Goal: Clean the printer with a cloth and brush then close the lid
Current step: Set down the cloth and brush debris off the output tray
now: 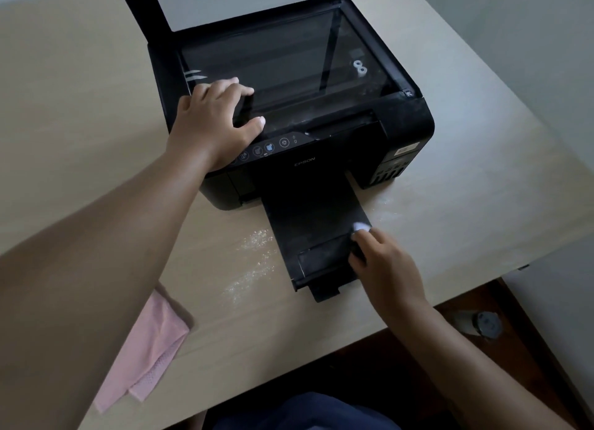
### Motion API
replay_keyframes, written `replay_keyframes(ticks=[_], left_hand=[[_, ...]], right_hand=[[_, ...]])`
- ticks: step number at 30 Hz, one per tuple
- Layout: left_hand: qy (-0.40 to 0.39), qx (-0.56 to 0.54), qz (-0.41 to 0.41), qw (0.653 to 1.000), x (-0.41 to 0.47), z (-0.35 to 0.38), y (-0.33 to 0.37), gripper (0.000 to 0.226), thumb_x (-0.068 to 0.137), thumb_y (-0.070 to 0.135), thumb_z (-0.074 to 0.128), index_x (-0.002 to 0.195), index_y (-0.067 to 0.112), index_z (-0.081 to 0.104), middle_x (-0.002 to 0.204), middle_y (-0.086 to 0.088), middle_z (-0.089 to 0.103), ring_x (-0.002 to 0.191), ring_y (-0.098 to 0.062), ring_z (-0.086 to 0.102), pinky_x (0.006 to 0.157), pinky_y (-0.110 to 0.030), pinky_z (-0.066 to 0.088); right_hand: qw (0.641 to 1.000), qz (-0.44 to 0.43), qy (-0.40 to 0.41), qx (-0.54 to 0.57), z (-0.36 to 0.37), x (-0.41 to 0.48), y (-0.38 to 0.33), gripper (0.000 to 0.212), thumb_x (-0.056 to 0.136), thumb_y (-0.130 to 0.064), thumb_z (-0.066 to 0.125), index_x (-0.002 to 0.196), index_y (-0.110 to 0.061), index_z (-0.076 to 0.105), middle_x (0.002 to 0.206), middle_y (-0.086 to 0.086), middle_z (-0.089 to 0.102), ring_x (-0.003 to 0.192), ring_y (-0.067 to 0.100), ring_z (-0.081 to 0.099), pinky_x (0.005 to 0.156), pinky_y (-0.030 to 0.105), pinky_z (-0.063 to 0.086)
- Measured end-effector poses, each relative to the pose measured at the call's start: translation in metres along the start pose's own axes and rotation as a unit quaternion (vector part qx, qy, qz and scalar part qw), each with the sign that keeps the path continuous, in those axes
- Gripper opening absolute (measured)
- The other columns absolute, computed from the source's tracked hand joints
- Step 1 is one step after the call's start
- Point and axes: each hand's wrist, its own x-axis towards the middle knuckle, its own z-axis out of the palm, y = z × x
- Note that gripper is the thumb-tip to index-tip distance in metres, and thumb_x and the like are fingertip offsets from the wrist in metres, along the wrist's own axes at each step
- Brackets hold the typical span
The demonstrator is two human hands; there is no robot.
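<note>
The black Epson printer (pixel 289 108) sits on a light wood surface (pixel 466 188) with its lid (pixel 160 8) flipped up at the back, so the scanner glass (pixel 283 59) is fully exposed. The left hand (pixel 215 124) is laid flat on the printer's front left corner, fingers spread apart, thumb near the button panel (pixel 270 146), gripping nothing, just pressing down. The output tray (pixel 308 223) is pulled out toward the person, and the right hand (pixel 382 262) is down at its right edge, fingers closed around something small and dark with a white tip (pixel 360 226) poking out, touching the tray. Probably the brush, but it's blurry, so hard to say for sure. The pink cloth (pixel 148 352) is lying folded on the surface near the front edge, partly under the left forearm, well apart from the printer and touched by neither hand. There's white dusty stuff (pixel 254 262) scattered on the surface just left of the tray, and a fainter patch on the right side too. Below the surface's front edge there's dark blue clothing (pixel 305 410), and a small grey object (pixel 485 325) sits on the floor to the right.
</note>
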Motion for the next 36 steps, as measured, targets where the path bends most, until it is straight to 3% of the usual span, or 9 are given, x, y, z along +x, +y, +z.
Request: replay_keyframes(ticks=[4,8,12,14,18,23,26,32,36], left_hand=[[0.004,-0.001,0.001,1.000,0.000,0.000,0.001,0.055,0.089,0.059,0.045,0.139,0.035,0.044,0.156,0.009,0.033,0.142,-0.018,0.025,0.113,-0.043,0.017],[0.006,-0.001,0.002,1.000,0.001,0.000,0.001,0.055,0.089,0.059,0.045,0.138,0.036,0.044,0.156,0.008,0.034,0.141,-0.019,0.025,0.113,-0.045,0.017],[0.004,-0.001,0.000,1.000,0.000,0.001,0.003,0.056,0.089,0.060,0.045,0.139,0.035,0.044,0.156,0.008,0.034,0.141,-0.019,0.025,0.113,-0.045,0.017],[0.005,0.000,-0.001,1.000,-0.001,0.000,0.003,0.057,0.089,0.060,0.044,0.139,0.035,0.044,0.156,0.008,0.034,0.142,-0.019,0.025,0.113,-0.045,0.017],[0.004,0.000,-0.001,1.000,0.000,0.000,0.004,0.056,0.089,0.060,0.045,0.139,0.035,0.044,0.156,0.008,0.034,0.142,-0.019,0.025,0.113,-0.044,0.017],[0.005,0.003,-0.002,1.000,0.000,-0.001,0.004,0.057,0.089,0.060,0.044,0.139,0.035,0.044,0.156,0.008,0.034,0.142,-0.019,0.026,0.112,-0.044,0.018],[0.005,0.005,-0.002,1.000,0.000,-0.001,0.004,0.057,0.088,0.060,0.044,0.139,0.035,0.044,0.156,0.008,0.034,0.141,-0.019,0.026,0.112,-0.044,0.018],[0.005,0.004,-0.001,1.000,0.000,0.000,0.004,0.056,0.089,0.060,0.045,0.139,0.035,0.044,0.156,0.008,0.034,0.141,-0.018,0.026,0.112,-0.042,0.017],[0.005,0.000,0.000,1.000,0.000,0.000,0.004,0.057,0.088,0.060,0.044,0.139,0.036,0.044,0.155,0.009,0.034,0.141,-0.017,0.026,0.113,-0.042,0.018]], right_hand=[[0.998,-0.040,-0.057,0.007,0.007,-0.004,-0.005,0.014,0.078,-0.005,0.075,0.090,-0.005,0.067,0.088,0.009,0.067,0.067,0.022,0.062,0.051,0.012,0.032],[0.995,0.084,0.057,-0.009,-0.005,0.003,0.007,0.011,0.084,-0.008,0.070,0.091,-0.005,0.062,0.074,0.004,0.060,0.055,0.014,0.039,0.048,0.011,0.015],[0.994,0.025,-0.021,0.107,0.007,0.004,-0.022,0.021,0.093,-0.030,0.052,0.088,-0.010,0.059,0.068,0.000,0.062,0.055,0.018,0.057,0.046,0.036,0.050],[0.980,0.023,-0.090,0.176,0.014,0.000,-0.046,0.025,0.090,-0.039,0.051,0.085,-0.016,0.057,0.068,0.000,0.062,0.059,0.019,0.058,0.053,0.044,0.051],[0.939,0.123,-0.119,0.299,0.006,0.008,-0.043,0.019,0.089,-0.029,0.066,0.079,-0.015,0.060,0.064,-0.003,0.060,0.053,0.007,0.052,0.049,0.023,0.044],[0.983,0.137,0.082,0.091,-0.016,0.018,0.010,0.024,0.095,-0.022,0.061,0.077,-0.011,0.051,0.062,0.000,0.054,0.050,0.019,0.045,0.042,0.024,0.026],[0.996,0.050,0.071,0.006,-0.001,0.020,-0.004,0.015,0.095,-0.015,0.059,0.082,-0.009,0.055,0.062,0.002,0.056,0.047,0.021,0.045,0.040,0.024,0.028],[0.956,0.044,-0.121,0.262,0.026,0.007,-0.063,0.023,0.091,-0.034,0.059,0.081,-0.013,0.055,0.067,0.004,0.061,0.059,0.023,0.055,0.055,0.042,0.047],[0.948,0.149,-0.040,0.277,0.014,0.015,-0.027,0.029,0.090,-0.039,0.067,0.077,-0.017,0.055,0.063,0.000,0.059,0.051,0.015,0.047,0.049,0.036,0.042]])
